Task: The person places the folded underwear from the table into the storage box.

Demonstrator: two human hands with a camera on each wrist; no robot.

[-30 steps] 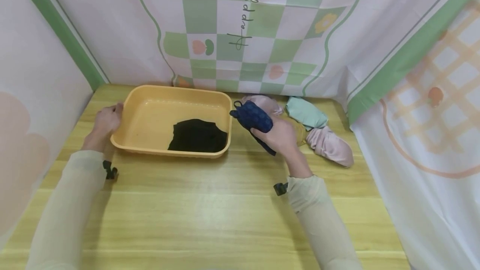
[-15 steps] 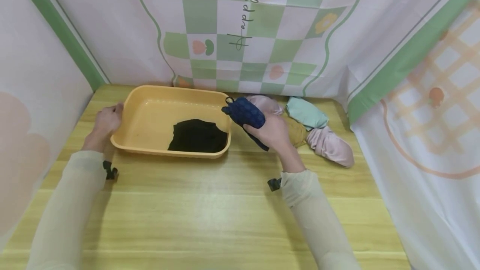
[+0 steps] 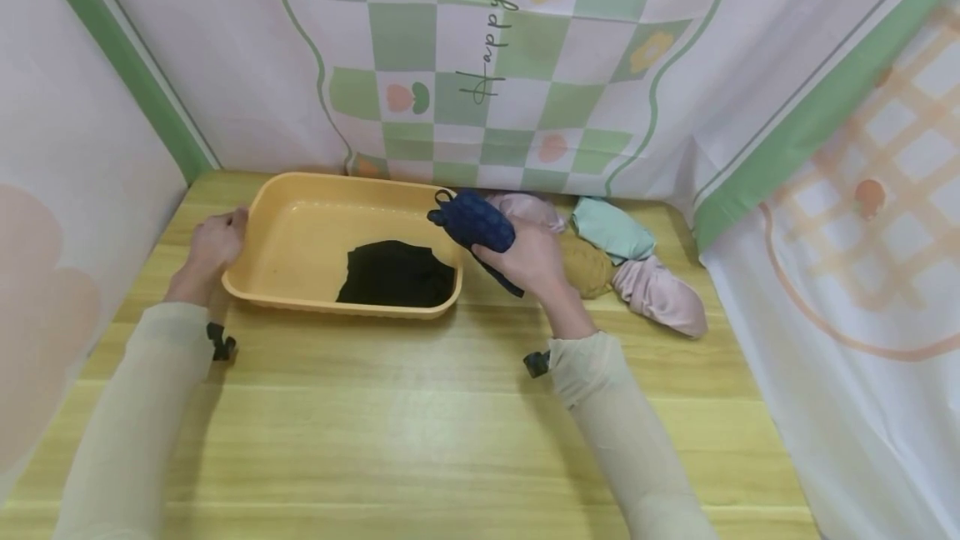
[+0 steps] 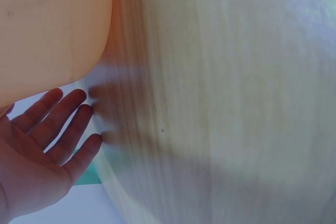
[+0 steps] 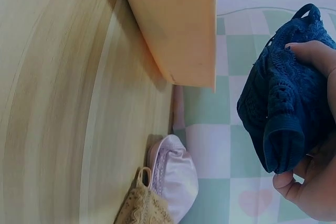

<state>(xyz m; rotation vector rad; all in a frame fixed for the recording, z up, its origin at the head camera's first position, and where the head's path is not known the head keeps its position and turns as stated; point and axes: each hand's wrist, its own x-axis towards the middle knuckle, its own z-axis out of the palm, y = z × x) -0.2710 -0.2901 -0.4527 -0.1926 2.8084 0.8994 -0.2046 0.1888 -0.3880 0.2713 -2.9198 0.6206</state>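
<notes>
My right hand (image 3: 531, 258) grips a folded navy lace bra (image 3: 480, 222) in the air, its loop of strap sticking out over the right rim of a yellow plastic basin (image 3: 300, 223). In the right wrist view the thumb lies on the lace (image 5: 283, 87) and fingers are bent beneath it. My left hand (image 3: 216, 242) is at the basin's left end. The left wrist view shows its fingers (image 4: 68, 114) spread and nearly straight beside the basin wall, the thumb mostly hidden. Inside the basin, at the right, lies a folded black garment (image 3: 397, 273).
Right of the basin, folded bras lie on the wooden table (image 3: 405, 423): a mustard lace one (image 3: 587, 267), a mint one (image 3: 613, 228), and pink ones at the back (image 3: 528, 211) and far right (image 3: 660, 297). Printed curtains (image 3: 510, 107) hang behind and at both sides.
My right hand has moved left with the navy bra, from beside the basin to over its right rim, uncovering more of the mustard bra. The left hand and basin stay put.
</notes>
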